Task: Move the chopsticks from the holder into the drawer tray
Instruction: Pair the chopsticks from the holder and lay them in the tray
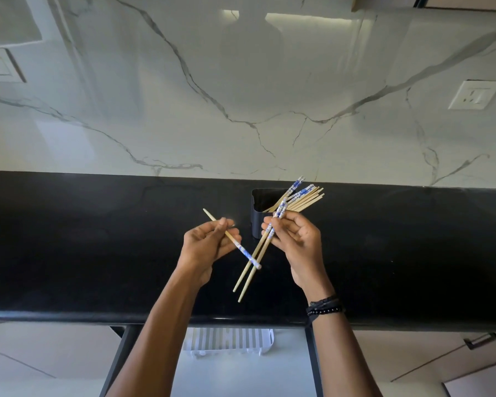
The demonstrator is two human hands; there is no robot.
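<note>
Counter (97,239): chopsticks (279,210) in both hands (209,245) (295,242)

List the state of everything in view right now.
Left hand: holds one chopstick.
Right hand: holds two chopsticks.
Holder: upright on counter, several chopsticks inside.
Drawer: open.
Tray: in drawer, visible part holds no chopsticks.

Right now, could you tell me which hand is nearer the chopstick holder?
Right. The right hand hovers just in front of the holder; the left hand, gripping one chopstick, is apart to its left.
</note>
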